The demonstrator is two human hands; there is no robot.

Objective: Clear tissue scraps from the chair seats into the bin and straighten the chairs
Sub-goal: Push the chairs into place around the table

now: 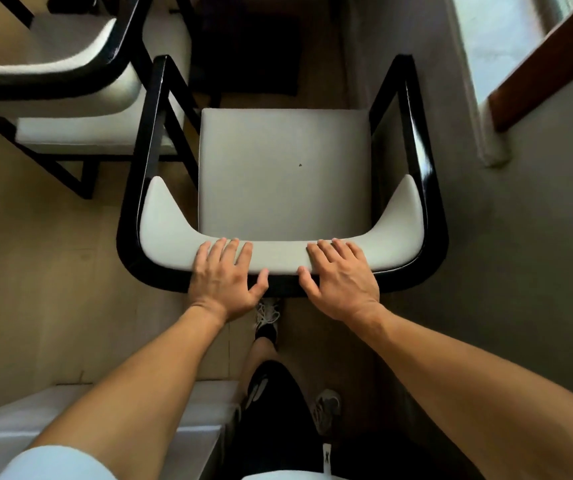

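A black-framed armchair with a pale seat (285, 174) stands right below me, seen from behind its curved white backrest (278, 252). My left hand (224, 275) and my right hand (340, 278) both rest flat on top of that backrest, fingers stretched forward over the padding, thumbs on the black rear rail. The seat shows only a tiny dark speck (300, 165). A second chair (70, 84) of the same kind stands at the upper left, its side close to this chair's left arm. No tissue or bin is in view.
A grey wall (520, 237) runs close along the chair's right arm, with a window (506, 39) above. A dark mat (247, 53) lies on the floor ahead. A white ledge (205, 403) is at the lower left. My feet stand behind the chair.
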